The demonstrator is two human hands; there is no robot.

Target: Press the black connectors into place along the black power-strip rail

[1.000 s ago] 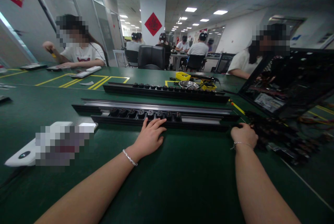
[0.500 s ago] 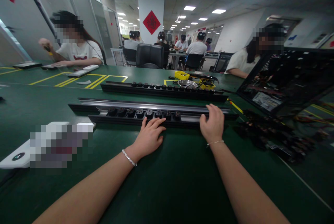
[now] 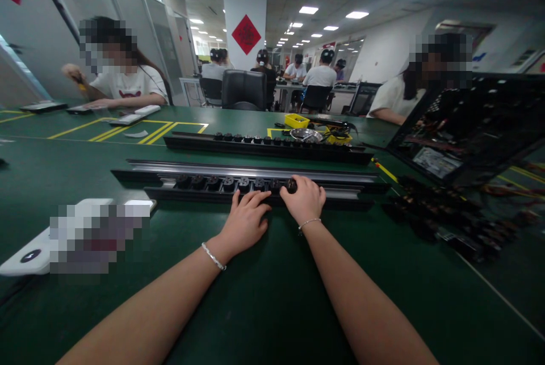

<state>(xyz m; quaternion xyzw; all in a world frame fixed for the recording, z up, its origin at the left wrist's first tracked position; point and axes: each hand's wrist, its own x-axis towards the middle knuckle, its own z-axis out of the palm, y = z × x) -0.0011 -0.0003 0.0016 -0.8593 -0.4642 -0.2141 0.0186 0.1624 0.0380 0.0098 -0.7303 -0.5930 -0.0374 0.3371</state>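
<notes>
A long black metal rail lies crosswise in front of me, with a row of round-faced black socket modules seated in it. My left hand rests at the rail's near edge, its fingers stretched out and touching the edge below the modules. At the right end of the row, my right hand has thumb and fingers curled round the last socket module. Part of that module is hidden by the fingers.
Behind it lie another rail and a farther rail with sockets. Loose dark parts are heaped at right, beside a tilted black case. A white device sits at left. Yellow bins stand farther back; co-workers sit across the table.
My right hand has moved left along the rail, from its bare right part to the last socket module, and closed round it. My left hand has hardly moved.
</notes>
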